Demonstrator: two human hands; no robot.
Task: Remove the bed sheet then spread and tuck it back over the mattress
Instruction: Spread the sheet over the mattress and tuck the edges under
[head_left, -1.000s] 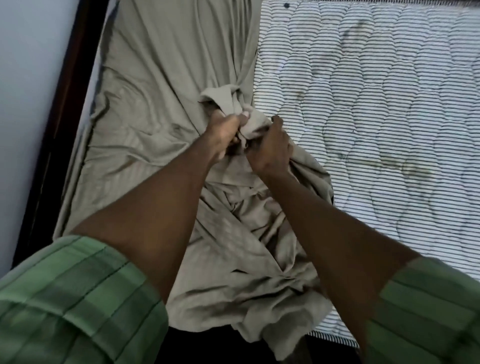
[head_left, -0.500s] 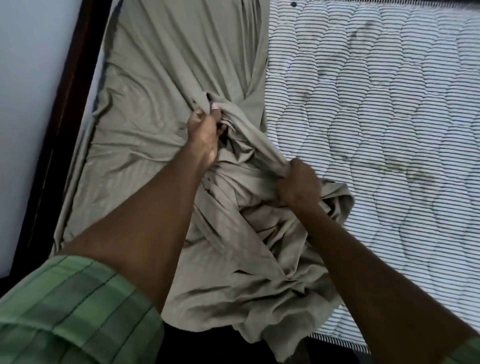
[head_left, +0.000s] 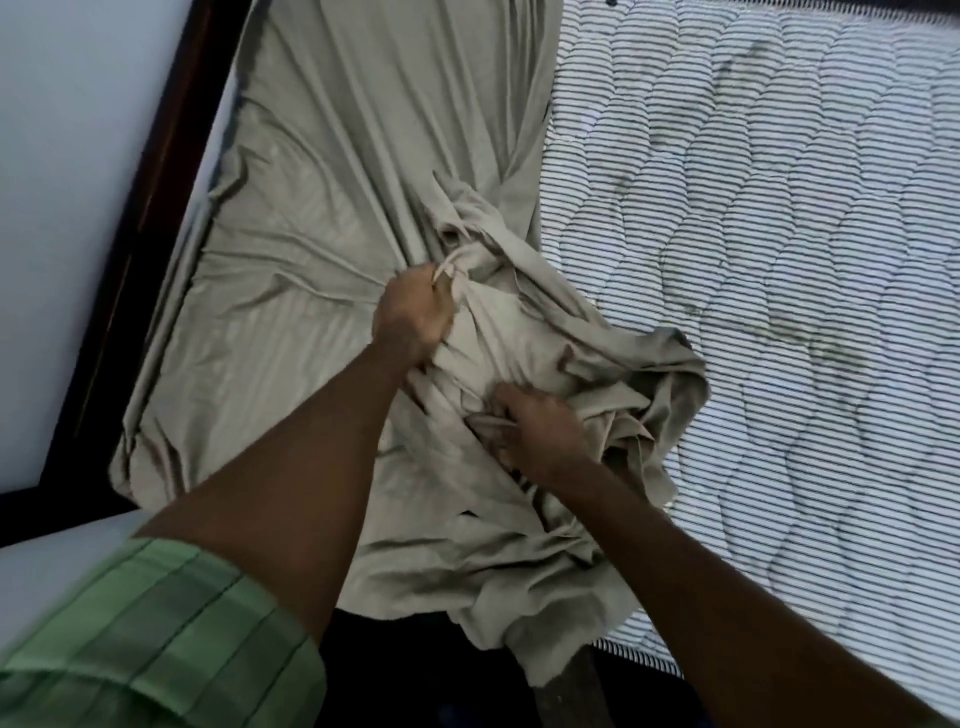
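Hands are separating since a second ago: left hand (head_left: 415, 312) fisting the bed sheet (head_left: 332, 218), right hand (head_left: 540, 434) clutching lower folds. Sheet is bunching mid-bed, covering the mattress (head_left: 779, 260) left side; removal half done.

Bedroom: a striped quilted mattress (head_left: 779, 260) is lying beside a dark wooden bed frame (head_left: 150, 208), itself bordering a pale wall (head_left: 67, 130).

Green plaid sleeve (head_left: 156, 639), bare forearms

L hand (head_left: 410, 312) fisted, R hand (head_left: 540, 434) clenched nearer; both arms extended.
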